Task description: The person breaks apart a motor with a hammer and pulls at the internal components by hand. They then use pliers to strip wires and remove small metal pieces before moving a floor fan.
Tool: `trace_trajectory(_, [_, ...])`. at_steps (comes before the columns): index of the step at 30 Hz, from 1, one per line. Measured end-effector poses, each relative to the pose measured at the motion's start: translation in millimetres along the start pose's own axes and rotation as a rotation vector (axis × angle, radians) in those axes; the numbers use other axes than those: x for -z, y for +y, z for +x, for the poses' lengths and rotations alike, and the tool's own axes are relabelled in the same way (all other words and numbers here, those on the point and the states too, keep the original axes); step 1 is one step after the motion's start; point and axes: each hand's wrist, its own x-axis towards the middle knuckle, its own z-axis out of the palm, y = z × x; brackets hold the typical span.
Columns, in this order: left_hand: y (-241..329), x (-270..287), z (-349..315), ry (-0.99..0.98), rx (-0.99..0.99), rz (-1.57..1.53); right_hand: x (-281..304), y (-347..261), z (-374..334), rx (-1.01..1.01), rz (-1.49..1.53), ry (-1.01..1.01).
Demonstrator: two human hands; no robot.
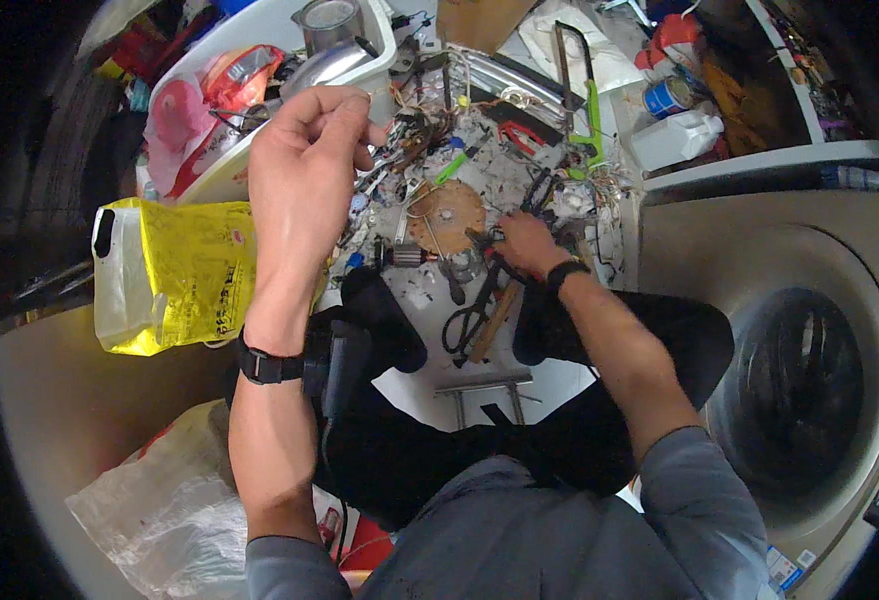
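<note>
My left hand [314, 150] is raised at the left, beside the white tub, its fingers curled in a pinch. Anything between those fingertips is too small to make out. Over the cluttered floor, my right hand [527, 243] reaches down with its fingers closed around a dark hand tool with a red part [492, 258]; its exact kind is partly covered. Left of it lie a round brown disc [444, 207] and a small motor rotor [409, 256]. Black-handled scissors [462, 328] and a wooden stick [496, 322] lie nearer my knees. A green utility knife [456, 166] rests beyond the disc.
A white tub [384, 60] holding a metal can and bags stands far left, with a yellow bag [184, 270] nearer. A green-framed hacksaw [594, 120] lies at the back. White jug [679, 140] and blue can [667, 96] stand right, beyond a front-loading washing machine [689, 240].
</note>
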Motion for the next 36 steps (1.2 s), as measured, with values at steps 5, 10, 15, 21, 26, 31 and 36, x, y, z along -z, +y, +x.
trace_trajectory(5, [11, 0, -11, -0.011, 0.018, 0.089, 150, -63, 9, 0.283, 0.239, 0.021])
trace_trajectory(10, [11, -14, -25, -0.089, -0.004, 0.039, 241, -106, -57, 0.343, 0.879, 0.132])
trace_trajectory(15, [19, -23, -41, -0.123, -0.097, 0.007, 260, -127, -102, 0.278, 1.19, 0.217])
trace_trajectory(21, [20, -32, -50, -0.108, -0.189, 0.012, 259, -137, -104, 0.491, 0.708, 0.825])
trace_trajectory(26, [26, -37, -51, -0.045, -0.465, 0.25, 264, -144, -111, 0.476, 0.842, 0.817])
trace_trajectory(31, [37, -46, -57, -0.094, -0.546, 0.29, 257, -134, -116, 0.443, 1.199, 0.478])
trace_trajectory(36, [31, -44, -57, -0.397, -0.006, -0.306, 267, -125, -122, 0.495, 1.435, 0.255])
